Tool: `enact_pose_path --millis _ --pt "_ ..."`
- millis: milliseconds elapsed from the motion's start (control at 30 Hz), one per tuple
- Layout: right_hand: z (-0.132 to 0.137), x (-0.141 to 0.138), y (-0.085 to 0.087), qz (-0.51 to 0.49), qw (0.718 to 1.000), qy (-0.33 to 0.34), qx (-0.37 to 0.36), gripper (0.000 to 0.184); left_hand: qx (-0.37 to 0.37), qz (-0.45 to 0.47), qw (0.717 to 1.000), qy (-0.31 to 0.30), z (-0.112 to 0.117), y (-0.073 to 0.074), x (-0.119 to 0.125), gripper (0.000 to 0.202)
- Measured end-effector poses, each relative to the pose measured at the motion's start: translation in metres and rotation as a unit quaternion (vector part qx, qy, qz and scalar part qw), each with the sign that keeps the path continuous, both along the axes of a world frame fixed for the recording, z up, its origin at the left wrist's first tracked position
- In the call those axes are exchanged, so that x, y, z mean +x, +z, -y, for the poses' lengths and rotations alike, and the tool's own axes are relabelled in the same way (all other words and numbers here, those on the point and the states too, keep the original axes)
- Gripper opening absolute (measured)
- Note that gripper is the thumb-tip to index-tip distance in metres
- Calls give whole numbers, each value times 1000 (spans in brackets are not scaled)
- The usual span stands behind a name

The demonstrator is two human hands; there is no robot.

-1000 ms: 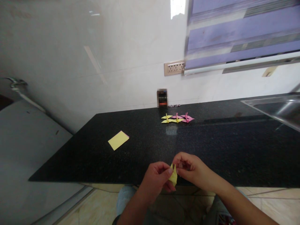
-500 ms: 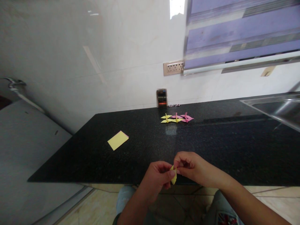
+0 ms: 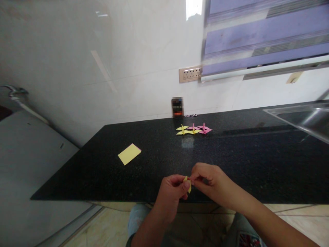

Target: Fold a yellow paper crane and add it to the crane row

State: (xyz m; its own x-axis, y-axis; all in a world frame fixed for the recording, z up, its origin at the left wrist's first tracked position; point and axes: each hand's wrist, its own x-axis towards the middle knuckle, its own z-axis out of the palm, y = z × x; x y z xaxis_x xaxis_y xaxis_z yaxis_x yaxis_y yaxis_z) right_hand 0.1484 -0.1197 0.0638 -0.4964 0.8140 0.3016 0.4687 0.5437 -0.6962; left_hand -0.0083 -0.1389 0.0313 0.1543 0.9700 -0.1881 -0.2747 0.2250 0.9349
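Both my hands meet over the front edge of the black counter [image 3: 231,154]. My left hand [image 3: 171,193] and my right hand [image 3: 209,180] each pinch a small folded yellow paper piece [image 3: 188,183] between thumb and fingers. Most of the paper is hidden by my fingers. Farther back on the counter stand several finished paper cranes, yellow ones [image 3: 185,130] and a pink one [image 3: 205,129]. A small stack of yellow square paper [image 3: 129,153] lies to the left.
A dark small box [image 3: 177,107] stands against the white wall behind the cranes. A steel sink [image 3: 305,118] is set into the counter at the right. A wall socket [image 3: 190,74] and a window blind [image 3: 264,34] are above. Tiled floor shows below.
My hands have risen slightly and closed in on the yellow paper, so less of it shows now than a second ago.
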Motion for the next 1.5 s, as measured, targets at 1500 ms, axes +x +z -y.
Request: enact_pose_path --millis 1500 --pt "4 -12 -9 -70 996 -58 0 22 -21 116 992 55 2 5 5 25"
